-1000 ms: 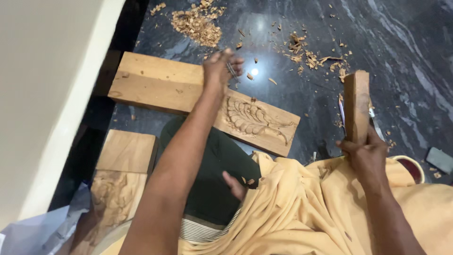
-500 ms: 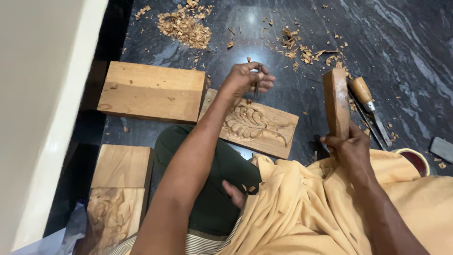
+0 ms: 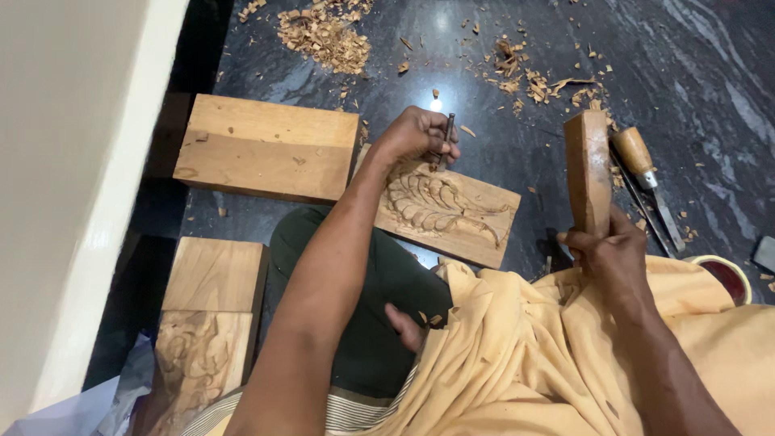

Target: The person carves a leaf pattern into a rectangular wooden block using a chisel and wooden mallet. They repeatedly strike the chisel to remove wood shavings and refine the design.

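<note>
Left hand (image 3: 413, 136) grips a chisel (image 3: 443, 139) on the carved panel (image 3: 452, 211); right hand (image 3: 605, 250) clasps a wooden mallet (image 3: 587, 169) upright.

One head-worn camera is looking steeply down from close above the lap; it is facing the dark marble floor (image 3: 710, 64), hands near, shavings far.

A dark marbled floor (image 3: 694, 73) carries a carved wooden panel (image 3: 448, 210), a plain plank (image 3: 266, 149), scattered wood shavings (image 3: 323, 32) and a wooden-handled chisel (image 3: 646, 182).
</note>
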